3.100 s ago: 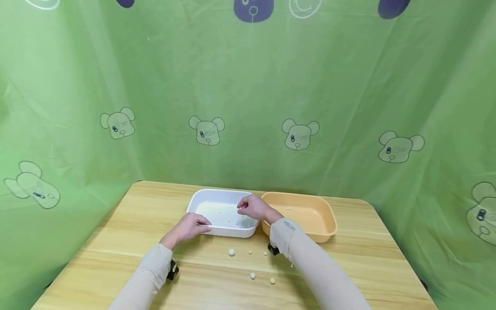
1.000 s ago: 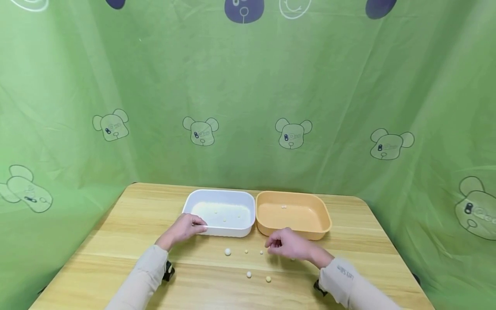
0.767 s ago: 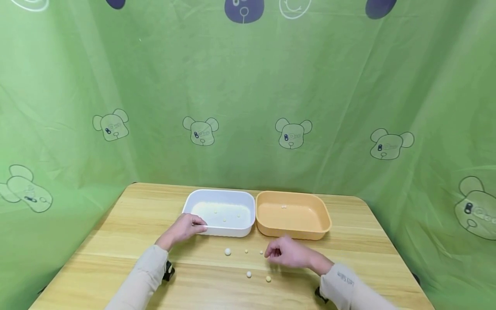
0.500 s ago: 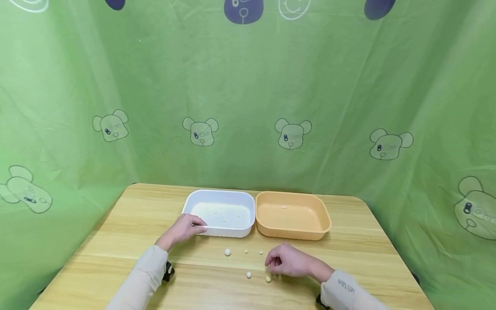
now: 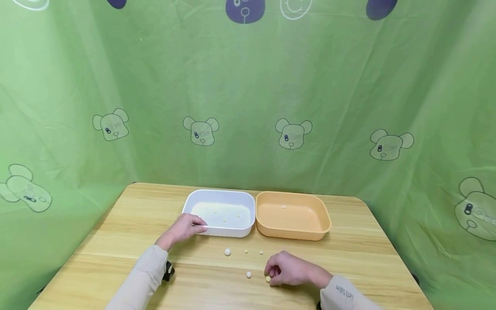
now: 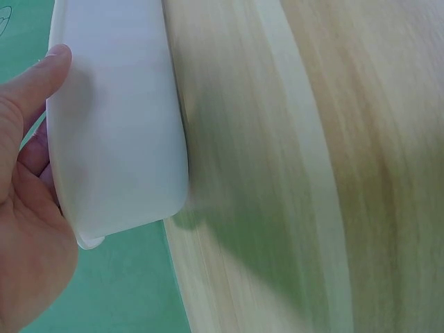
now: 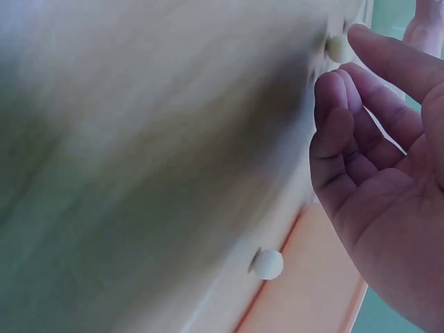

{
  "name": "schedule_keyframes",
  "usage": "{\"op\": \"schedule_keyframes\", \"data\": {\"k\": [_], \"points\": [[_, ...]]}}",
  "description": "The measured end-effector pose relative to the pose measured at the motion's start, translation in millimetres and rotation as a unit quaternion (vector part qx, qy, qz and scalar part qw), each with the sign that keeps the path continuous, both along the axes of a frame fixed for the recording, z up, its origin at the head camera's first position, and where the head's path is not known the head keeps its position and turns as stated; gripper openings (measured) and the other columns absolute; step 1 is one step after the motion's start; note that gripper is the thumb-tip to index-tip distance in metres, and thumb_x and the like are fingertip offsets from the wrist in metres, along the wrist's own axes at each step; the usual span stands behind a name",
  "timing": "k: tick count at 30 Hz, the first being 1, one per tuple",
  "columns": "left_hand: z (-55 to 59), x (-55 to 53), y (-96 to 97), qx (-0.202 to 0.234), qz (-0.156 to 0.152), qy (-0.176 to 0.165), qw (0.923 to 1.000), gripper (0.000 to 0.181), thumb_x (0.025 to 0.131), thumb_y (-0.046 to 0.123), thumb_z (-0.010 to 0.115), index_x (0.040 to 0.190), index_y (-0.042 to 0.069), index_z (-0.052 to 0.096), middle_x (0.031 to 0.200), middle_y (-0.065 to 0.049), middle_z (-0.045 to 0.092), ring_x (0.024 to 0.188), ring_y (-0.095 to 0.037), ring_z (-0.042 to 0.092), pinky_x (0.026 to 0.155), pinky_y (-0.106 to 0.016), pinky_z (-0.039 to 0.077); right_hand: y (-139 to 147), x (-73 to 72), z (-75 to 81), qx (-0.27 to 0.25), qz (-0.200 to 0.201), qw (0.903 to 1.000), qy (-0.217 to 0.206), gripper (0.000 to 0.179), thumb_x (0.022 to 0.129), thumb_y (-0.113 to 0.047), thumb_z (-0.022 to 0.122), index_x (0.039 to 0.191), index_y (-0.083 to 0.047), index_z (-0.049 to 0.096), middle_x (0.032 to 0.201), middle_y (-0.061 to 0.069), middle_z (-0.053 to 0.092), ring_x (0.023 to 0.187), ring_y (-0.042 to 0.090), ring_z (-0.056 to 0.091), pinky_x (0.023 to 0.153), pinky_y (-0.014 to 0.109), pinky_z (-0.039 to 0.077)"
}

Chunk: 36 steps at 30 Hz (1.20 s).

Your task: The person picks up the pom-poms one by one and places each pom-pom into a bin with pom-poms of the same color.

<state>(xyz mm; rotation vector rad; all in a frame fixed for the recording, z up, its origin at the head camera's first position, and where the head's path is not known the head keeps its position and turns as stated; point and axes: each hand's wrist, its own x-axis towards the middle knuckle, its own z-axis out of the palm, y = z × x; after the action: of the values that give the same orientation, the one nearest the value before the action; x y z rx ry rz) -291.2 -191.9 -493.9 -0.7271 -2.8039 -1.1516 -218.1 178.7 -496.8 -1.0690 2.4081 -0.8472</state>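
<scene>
My left hand grips the near rim of the white bin, thumb outside and other fingers over the edge. Several small pale yellow balls lie in that bin. By the right hand is a yellow ball on the table, between the separated thumb and index fingertips. In the right wrist view the same yellow ball shows just beyond the fingertips, and the other fingers are curled. Left of it sits a white ball. Farther back are a bigger white ball, a small yellow ball and a small white one.
An orange bin stands right against the white bin, with two tiny white balls inside. Another white ball shows near the orange bin in the right wrist view. A green curtain hangs behind the wooden table.
From above the white bin, my right hand has moved right and then toward me, down to the yellow ball. The left hand has stayed on the white bin's rim.
</scene>
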Motion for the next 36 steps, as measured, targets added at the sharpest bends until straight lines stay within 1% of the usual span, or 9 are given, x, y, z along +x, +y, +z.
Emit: {"op": "schedule_keyframes", "data": {"k": [7,17,24,30,36], "points": [[-0.6,-0.3,-0.5,0.002,-0.003,0.003,1.0000,0.009,0.085,0.023,0.071,0.088,0.016,0.075,0.086,0.007,0.070,0.082,-0.011,0.062,0.078,-0.031,0.048,-2.6,-0.3,-1.1,0.007,0.008,0.9999,0.008,0.014,0.077,-0.007,0.076,0.088,-0.012,0.069,0.074,-0.013,0.057,0.068,-0.003,0.053,0.062,0.018,0.048],[-0.5,0.6,0.0,-0.001,-0.005,0.004,1.0000,0.010,0.085,0.023,0.071,0.089,0.015,0.075,0.087,0.007,0.070,0.083,-0.011,0.063,0.078,-0.030,0.048,-4.0,-3.1,-6.9,0.027,0.008,0.9995,0.017,0.013,0.078,-0.008,0.075,0.084,-0.016,0.067,0.073,-0.015,0.055,0.067,-0.004,0.051,0.061,0.017,0.047],[0.3,0.8,0.1,0.004,-0.004,0.001,1.0000,0.009,0.085,0.021,0.071,0.089,0.014,0.075,0.087,0.006,0.070,0.083,-0.011,0.062,0.078,-0.030,0.048,-5.3,-3.3,-4.1,0.033,0.015,0.9990,0.026,0.014,0.078,-0.007,0.075,0.082,-0.017,0.066,0.073,-0.014,0.054,0.067,-0.004,0.050,0.061,0.017,0.046],[0.2,0.1,-0.1,0.002,-0.003,0.002,1.0000,0.009,0.086,0.021,0.070,0.089,0.014,0.075,0.087,0.006,0.070,0.082,-0.011,0.062,0.077,-0.029,0.048,-6.0,-3.8,-1.9,0.035,0.018,0.9990,0.022,0.012,0.079,-0.009,0.075,0.082,-0.017,0.066,0.073,-0.014,0.054,0.067,-0.003,0.050,0.061,0.017,0.046],[0.8,0.9,0.3,0.002,0.000,-0.002,1.0000,0.009,0.085,0.020,0.071,0.089,0.014,0.075,0.086,0.006,0.070,0.082,-0.011,0.062,0.077,-0.029,0.049,-5.1,-3.8,1.2,0.024,0.014,0.9995,0.016,0.012,0.079,-0.009,0.074,0.082,-0.018,0.066,0.072,-0.015,0.056,0.065,-0.003,0.051,0.059,0.018,0.046]]}}
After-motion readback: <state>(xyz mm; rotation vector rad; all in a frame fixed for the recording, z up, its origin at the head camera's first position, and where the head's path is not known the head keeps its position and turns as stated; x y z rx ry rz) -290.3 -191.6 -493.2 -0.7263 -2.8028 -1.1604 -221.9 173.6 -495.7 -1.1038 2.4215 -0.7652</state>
